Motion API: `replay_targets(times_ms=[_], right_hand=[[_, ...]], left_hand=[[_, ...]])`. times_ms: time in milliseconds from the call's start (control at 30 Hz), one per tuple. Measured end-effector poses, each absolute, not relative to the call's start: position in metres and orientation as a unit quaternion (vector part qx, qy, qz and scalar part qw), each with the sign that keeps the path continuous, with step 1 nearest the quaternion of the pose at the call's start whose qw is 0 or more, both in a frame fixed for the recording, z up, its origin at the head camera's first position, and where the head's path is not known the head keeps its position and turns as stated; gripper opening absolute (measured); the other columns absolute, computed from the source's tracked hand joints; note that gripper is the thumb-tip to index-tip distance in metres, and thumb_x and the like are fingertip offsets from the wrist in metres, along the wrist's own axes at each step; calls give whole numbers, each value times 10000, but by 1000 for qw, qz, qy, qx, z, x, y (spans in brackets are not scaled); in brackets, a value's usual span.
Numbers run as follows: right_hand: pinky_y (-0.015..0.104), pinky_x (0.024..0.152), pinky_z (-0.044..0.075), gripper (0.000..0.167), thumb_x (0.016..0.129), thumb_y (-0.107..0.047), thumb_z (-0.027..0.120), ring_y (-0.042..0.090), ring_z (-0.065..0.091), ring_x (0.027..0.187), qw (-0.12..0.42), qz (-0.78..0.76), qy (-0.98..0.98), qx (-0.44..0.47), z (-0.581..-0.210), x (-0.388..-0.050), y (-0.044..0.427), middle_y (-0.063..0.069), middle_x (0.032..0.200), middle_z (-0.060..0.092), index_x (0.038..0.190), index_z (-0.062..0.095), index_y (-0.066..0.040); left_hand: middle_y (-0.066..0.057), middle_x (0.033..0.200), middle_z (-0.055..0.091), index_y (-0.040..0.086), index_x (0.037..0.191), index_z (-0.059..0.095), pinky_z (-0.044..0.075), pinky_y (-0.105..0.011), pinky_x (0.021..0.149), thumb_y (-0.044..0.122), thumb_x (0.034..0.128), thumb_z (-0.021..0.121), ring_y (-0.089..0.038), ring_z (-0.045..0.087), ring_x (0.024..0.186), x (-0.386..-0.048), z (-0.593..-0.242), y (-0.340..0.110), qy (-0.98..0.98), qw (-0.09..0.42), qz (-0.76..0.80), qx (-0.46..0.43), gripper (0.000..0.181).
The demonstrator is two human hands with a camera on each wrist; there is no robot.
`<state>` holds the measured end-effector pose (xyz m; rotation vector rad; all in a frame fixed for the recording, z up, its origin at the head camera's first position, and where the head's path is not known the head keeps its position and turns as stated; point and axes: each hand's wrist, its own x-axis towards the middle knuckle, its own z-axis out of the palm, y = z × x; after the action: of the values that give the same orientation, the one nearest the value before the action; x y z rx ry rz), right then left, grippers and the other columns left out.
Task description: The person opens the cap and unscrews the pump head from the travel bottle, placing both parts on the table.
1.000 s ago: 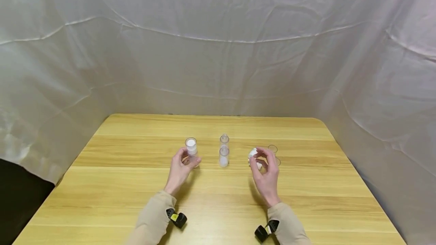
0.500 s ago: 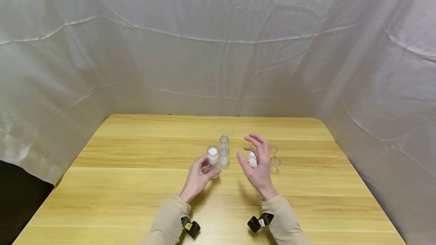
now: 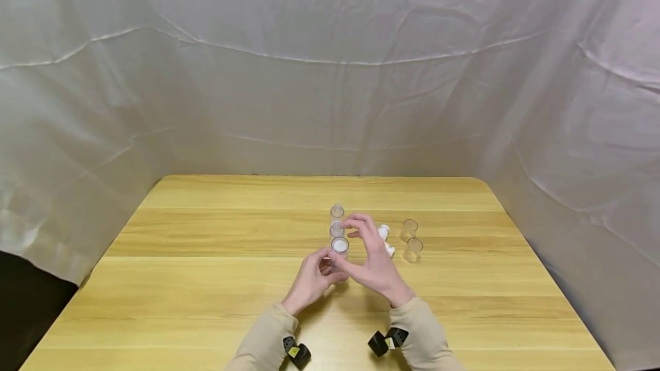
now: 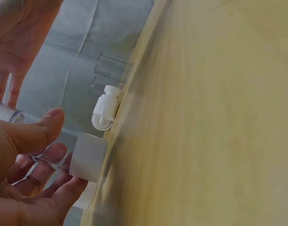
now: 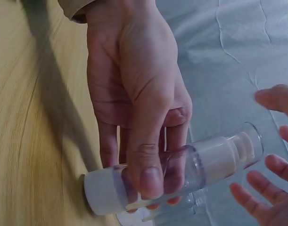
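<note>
My left hand [image 3: 309, 282] grips the lower part of a clear cylindrical bottle [image 3: 340, 246], thumb on one side and fingers on the other. In the right wrist view the bottle [image 5: 186, 169] has a white base and a white collar inside its clear upper end. The base [image 4: 88, 157] is close above the table in the left wrist view. My right hand [image 3: 376, 268] hovers around the bottle's top; in its wrist view the spread fingers [image 5: 264, 188] stand apart from the rim. Two similar clear bottles, one far [image 3: 337, 213] and one nearer [image 3: 336, 230], stand just behind.
White pump heads [image 3: 384, 232] lie to the right of the bottles, partly behind my right hand. Beyond them two clear caps, one far [image 3: 409, 230] and one near [image 3: 413, 251], stand on the wooden table [image 3: 490, 291]. A grey curtain [image 3: 330, 102] encloses the back and sides.
My left hand has carried the bottle rightward to the front of the two standing bottles. My right hand has left the white pump heads and moved left to the held bottle's top, fingers spread.
</note>
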<state>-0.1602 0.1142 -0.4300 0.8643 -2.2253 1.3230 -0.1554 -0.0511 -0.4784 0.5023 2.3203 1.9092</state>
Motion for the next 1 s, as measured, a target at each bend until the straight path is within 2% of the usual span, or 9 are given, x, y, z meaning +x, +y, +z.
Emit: replay_targets(times_ms=[133, 200, 267, 400, 533, 800, 1000], right_hand=[[368, 947, 566, 493, 791, -155, 832, 210, 558, 1132, 165, 447, -819, 319, -432, -159, 114, 114, 1265, 540, 1194, 578, -30], [326, 943, 566, 494, 782, -154, 840, 199, 566, 1106, 154, 436, -824, 327, -432, -159, 114, 91, 1255, 545, 1186, 579, -38], [310, 936, 567, 494, 774, -141, 842, 197, 574, 1083, 149, 429, -826, 335, -432, -158, 114, 89, 1239, 560, 1180, 579, -39], [313, 956, 573, 464, 789, -104, 823, 207, 580, 1104, 137, 431, -822, 347, -432, -158, 115, 127, 1217, 588, 1178, 578, -38], [324, 965, 579, 417, 809, -82, 806, 203, 591, 1098, 131, 432, -820, 351, -433, -159, 116, 87, 1178, 606, 1164, 587, -62], [356, 966, 594, 393, 814, -47, 795, 213, 613, 1079, 129, 440, -810, 366, -435, -161, 118, 60, 1139, 626, 1154, 600, -82], [334, 967, 588, 377, 811, -45, 796, 199, 620, 1074, 126, 440, -812, 362, -436, -161, 121, 47, 1137, 640, 1138, 617, -106]], left_hand=[[-211, 1097, 685, -52, 1129, 652, 589, -191, 847, -19, 828, 765, -138, 655, 935, -154, -478, -52, 761, 56, 625, 165, 324], [-215, 1099, 679, -57, 1149, 647, 571, -155, 809, -32, 828, 757, -121, 639, 915, -154, -478, -53, 758, 64, 628, 164, 341], [-225, 1110, 675, -59, 1163, 641, 566, -145, 794, -38, 827, 753, -151, 656, 924, -154, -479, -53, 757, 67, 628, 167, 355], [-237, 1150, 664, -59, 1182, 635, 587, -179, 847, -33, 822, 762, -260, 682, 1003, -155, -480, -54, 759, 67, 625, 170, 382], [-242, 1174, 655, -68, 1177, 630, 593, -219, 894, -37, 826, 760, -319, 679, 1068, -155, -482, -54, 757, 70, 626, 172, 375], [-265, 1202, 639, -94, 1195, 610, 578, -210, 934, -51, 833, 747, -371, 660, 1137, -156, -484, -54, 754, 77, 629, 174, 389], [-272, 1200, 636, -113, 1194, 599, 576, -218, 940, -47, 841, 746, -345, 665, 1135, -156, -483, -54, 745, 87, 638, 172, 388]])
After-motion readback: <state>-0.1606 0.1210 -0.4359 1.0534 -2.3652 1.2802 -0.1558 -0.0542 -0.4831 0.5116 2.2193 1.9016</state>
